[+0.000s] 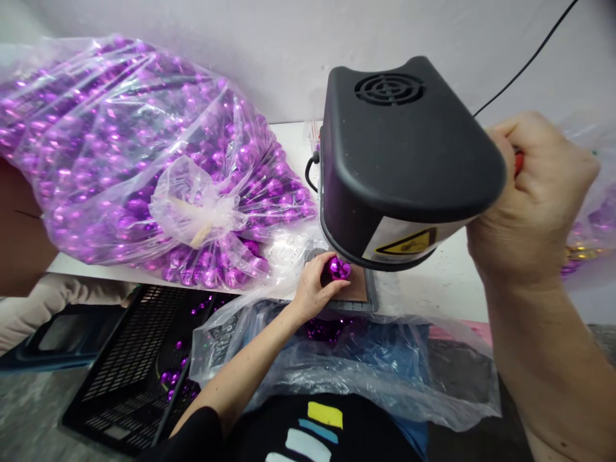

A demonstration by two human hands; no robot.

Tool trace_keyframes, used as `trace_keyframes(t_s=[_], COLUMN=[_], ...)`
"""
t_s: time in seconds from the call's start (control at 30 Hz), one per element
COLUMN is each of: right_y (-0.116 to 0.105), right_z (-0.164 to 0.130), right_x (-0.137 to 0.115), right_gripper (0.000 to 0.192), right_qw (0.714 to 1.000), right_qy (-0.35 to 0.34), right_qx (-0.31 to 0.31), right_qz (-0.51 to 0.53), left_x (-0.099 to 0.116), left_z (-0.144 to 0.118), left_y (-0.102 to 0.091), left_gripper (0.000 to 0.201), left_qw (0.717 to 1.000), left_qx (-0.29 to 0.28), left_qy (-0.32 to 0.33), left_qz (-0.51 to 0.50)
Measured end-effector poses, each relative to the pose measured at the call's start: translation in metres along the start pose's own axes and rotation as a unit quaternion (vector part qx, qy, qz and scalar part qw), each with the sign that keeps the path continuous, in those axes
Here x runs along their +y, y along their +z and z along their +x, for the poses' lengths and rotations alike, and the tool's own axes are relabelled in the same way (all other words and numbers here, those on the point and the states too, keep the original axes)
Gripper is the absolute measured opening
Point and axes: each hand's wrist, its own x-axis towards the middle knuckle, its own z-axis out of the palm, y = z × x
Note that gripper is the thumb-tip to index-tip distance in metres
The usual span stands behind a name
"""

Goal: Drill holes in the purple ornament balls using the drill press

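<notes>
My left hand (312, 289) is closed in a pinch on a shiny purple faceted ball (339, 269), between thumb and fingers. It holds the ball over a brown pad on a grey base plate (369, 292), below the black machine (409, 147). That machine has a round fan grille on top and a yellow warning label (408, 241) on its front. My right hand (539, 192) is closed in a fist at the machine's right side, around a handle that is mostly hidden. A bit of red (518, 160) shows between its fingers.
A big tied clear bag (158, 147) of purple balls fills the left of the white table (447, 282). Clear plastic (375, 369) with purple pieces lies across my lap. A black crate (115, 372) stands lower left, near another person's leg (43, 311). A cable (529, 58) runs upper right.
</notes>
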Motion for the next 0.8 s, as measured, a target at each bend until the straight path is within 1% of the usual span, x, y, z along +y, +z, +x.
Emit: trace_keyframes(t_s=[0.13,0.23,0.37,0.57,0.7,0.8], right_y=[0.000,-0.001,-0.002,-0.002,-0.002,-0.004], right_z=[0.000,-0.001,-0.002,-0.005,-0.013,-0.026], right_x=[0.000,0.000,0.003,0.012,0.011,0.011], right_gripper=[0.052,0.052,0.054,0.037,0.032,0.032], right_qw=[1.000,1.000,1.000,0.999,0.998,0.992], right_qy=[0.003,-0.005,-0.017,-0.038,-0.056,-0.101], right_qx=[-0.002,0.001,0.005,0.008,0.038,0.069], right_qz=[-0.001,-0.005,-0.005,0.028,0.005,-0.031], left_x=[-0.001,0.000,-0.003,-0.006,-0.004,-0.004], left_z=[0.000,0.003,0.004,0.001,-0.001,-0.001], left_y=[-0.001,0.001,0.005,0.007,0.006,0.006], left_gripper=[0.043,0.041,0.043,0.051,0.054,0.055], left_qw=[0.999,0.999,0.999,0.999,0.999,0.998], left_qx=[-0.020,-0.030,-0.032,-0.040,-0.042,-0.023], left_qy=[0.027,0.016,-0.002,-0.001,0.017,0.033], left_qz=[0.035,0.040,0.019,0.028,0.030,0.039])
